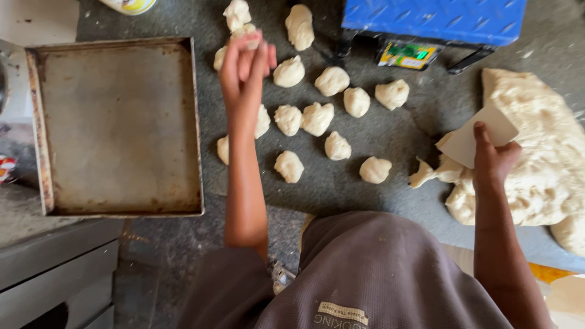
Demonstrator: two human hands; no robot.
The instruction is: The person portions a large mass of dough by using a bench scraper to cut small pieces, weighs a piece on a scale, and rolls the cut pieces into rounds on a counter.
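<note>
My left hand [245,68] is raised over the grey counter [396,189], its fingertips closed on a small dough piece [244,31]. Several small dough pieces [317,119] lie scattered on the counter around and to the right of that hand. My right hand [493,159] grips a flat white scraper [478,137] and rests against the left edge of a big dough mass [542,152]. A torn strip of dough [426,173] sticks out from the mass just left of the scraper.
A worn square metal tray [116,42] sits at the left, touching the counter. A blue scale [432,18] stands at the back. A yellow-and-white container [129,5] shows at the top edge. Grey metal drawers [55,268] are at the lower left.
</note>
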